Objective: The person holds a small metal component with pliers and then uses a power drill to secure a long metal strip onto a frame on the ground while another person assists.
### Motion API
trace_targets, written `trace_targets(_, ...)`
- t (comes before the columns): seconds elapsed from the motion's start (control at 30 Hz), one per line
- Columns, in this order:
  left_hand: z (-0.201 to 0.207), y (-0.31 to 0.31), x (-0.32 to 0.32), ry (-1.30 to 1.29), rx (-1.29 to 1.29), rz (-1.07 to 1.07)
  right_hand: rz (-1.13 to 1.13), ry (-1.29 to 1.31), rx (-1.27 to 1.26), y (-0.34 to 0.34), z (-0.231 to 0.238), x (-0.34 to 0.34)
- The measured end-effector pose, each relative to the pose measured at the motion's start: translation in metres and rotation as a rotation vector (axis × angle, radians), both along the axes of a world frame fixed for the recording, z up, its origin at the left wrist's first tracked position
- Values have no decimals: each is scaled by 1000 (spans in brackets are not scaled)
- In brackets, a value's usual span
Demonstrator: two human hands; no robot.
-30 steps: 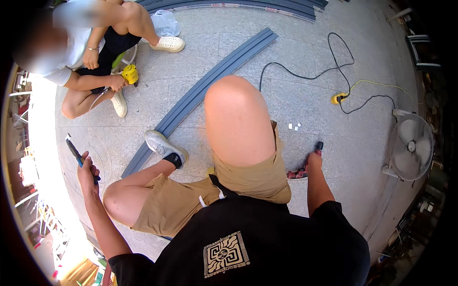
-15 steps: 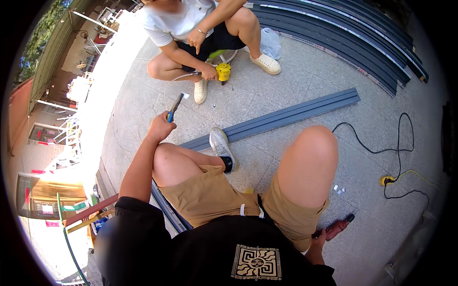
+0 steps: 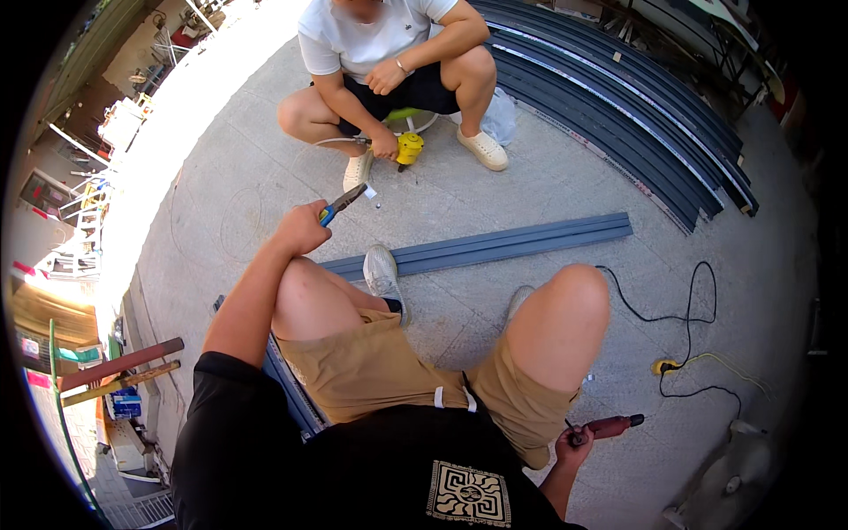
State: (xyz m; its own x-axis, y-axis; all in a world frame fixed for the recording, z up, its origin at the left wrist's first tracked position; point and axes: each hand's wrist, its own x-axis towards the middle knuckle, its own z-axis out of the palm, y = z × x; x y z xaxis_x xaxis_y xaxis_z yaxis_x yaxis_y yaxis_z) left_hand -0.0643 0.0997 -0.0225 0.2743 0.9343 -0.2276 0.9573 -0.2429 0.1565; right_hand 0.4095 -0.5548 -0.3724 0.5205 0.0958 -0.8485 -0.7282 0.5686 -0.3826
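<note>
My left hand (image 3: 303, 228) is closed round pliers (image 3: 343, 205) with blue and yellow handles, held out past my left knee. Their jaws point away to the right, and a small white piece (image 3: 371, 192) shows at the tip; whether it is gripped I cannot tell. Low on the right, beside my right thigh, my right hand (image 3: 574, 447) grips a dark red handheld power tool (image 3: 609, 427) with a black nose pointing right. A grey-blue grooved metal profile (image 3: 521, 242) lies on the floor ahead, behind my left shoe (image 3: 382, 272).
Opposite me a person in a white shirt (image 3: 371, 44) sits holding a yellow power tool (image 3: 409, 148) with a hose. Long dark profiles (image 3: 609, 106) are stacked at far right. A black cable (image 3: 658, 318) runs to a yellow socket (image 3: 664, 366). More profiles (image 3: 296, 389) lie by my left thigh.
The view has shifted. The pliers have turned from steeply upright to slanting right. The red tool now lies more level. The other person's free hand has drawn back toward their knee.
</note>
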Motion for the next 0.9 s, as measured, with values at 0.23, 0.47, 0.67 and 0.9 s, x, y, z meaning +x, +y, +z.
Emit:
trace_targets(0.23, 4, -10, 2, -107, 38, 9, 325, -507, 493, 141, 193, 135)
trace_targets(0.47, 18, -28, -7, -236, 90, 29, 362, -1129, 1084, 290, 454, 172)
trace_targets(0.67, 9, -14, -12, -288, 112, 24, 614, -950, 1465, 376, 519, 159)
trace_targets(0.9, -8, -9, -73, -193, 122, -55, 532, -1074, 1067, 387, 398, 61)
